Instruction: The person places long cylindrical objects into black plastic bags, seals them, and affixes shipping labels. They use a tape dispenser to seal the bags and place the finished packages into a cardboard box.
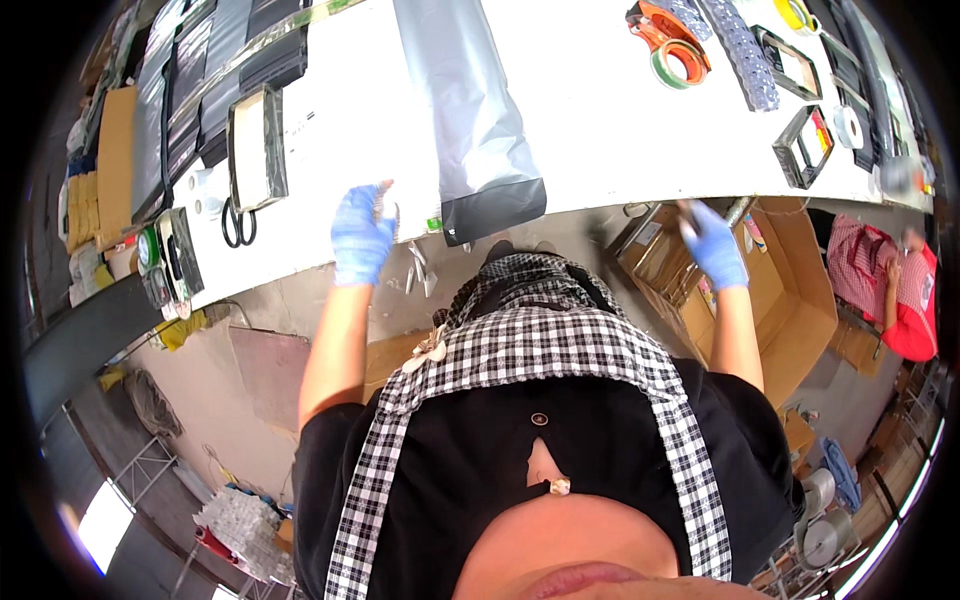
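Observation:
A long grey plastic mailing bag with a dark end lies flat on the white table, its end at the near edge. My left hand, in a blue glove with bare fingertips, is at the table edge left of the bag. Its fingers are apart and hold nothing. My right hand, gloved the same way, is past the table edge above an open cardboard box. Its fingers look parted and nothing shows in them, though motion blurs them slightly. Clear-wrapped packages are at the box's left side.
Black-handled scissors and a black-edged tray lie at the left, near stacked dark bags. An orange tape dispenser and black trays are at the right. A person in red is at the far right.

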The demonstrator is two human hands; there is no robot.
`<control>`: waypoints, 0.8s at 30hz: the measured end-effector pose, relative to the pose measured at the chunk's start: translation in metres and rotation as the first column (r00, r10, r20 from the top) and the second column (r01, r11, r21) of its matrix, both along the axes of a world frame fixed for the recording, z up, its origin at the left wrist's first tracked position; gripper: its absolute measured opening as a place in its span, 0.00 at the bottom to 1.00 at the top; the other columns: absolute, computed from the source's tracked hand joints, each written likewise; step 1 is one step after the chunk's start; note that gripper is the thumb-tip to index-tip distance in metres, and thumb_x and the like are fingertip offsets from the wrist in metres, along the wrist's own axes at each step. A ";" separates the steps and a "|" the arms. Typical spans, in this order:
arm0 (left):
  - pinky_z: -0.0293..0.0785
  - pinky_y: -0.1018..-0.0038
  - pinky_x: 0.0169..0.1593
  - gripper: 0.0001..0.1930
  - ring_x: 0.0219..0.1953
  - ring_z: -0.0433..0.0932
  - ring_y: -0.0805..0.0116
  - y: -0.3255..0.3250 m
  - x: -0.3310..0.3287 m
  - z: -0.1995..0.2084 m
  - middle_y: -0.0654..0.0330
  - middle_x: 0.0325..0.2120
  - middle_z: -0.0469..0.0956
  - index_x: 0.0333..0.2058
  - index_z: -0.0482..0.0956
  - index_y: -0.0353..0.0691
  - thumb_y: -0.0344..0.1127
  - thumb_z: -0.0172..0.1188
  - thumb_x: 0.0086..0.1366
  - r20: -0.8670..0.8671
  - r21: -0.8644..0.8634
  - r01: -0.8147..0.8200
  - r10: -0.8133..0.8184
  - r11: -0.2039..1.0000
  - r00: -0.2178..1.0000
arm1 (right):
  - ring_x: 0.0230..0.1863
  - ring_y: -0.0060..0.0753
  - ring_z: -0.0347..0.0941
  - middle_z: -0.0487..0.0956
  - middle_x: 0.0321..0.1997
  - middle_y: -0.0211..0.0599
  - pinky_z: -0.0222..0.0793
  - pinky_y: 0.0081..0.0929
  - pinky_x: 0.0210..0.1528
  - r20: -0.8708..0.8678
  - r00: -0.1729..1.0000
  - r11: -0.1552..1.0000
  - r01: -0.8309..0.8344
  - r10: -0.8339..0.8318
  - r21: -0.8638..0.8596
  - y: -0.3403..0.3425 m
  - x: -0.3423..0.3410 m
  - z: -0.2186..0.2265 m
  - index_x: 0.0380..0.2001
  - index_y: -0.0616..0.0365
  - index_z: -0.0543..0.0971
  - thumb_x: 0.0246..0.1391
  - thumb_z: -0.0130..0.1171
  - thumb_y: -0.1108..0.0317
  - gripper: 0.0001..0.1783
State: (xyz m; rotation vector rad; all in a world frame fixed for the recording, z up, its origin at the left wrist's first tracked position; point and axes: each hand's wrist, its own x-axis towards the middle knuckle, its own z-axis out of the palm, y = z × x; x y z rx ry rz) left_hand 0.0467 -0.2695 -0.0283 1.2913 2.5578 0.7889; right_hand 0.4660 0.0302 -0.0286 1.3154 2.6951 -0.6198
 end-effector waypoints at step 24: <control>0.76 0.59 0.48 0.13 0.49 0.75 0.52 0.167 -0.106 -0.016 0.55 0.47 0.76 0.37 0.75 0.45 0.28 0.62 0.50 -0.571 0.097 0.827 -0.650 0.553 0.501 | 0.51 0.43 0.69 0.73 0.47 0.37 0.64 0.39 0.54 -0.440 0.707 0.824 -0.387 0.553 0.413 0.054 -0.222 0.013 0.41 0.48 0.74 0.38 0.67 0.67 0.23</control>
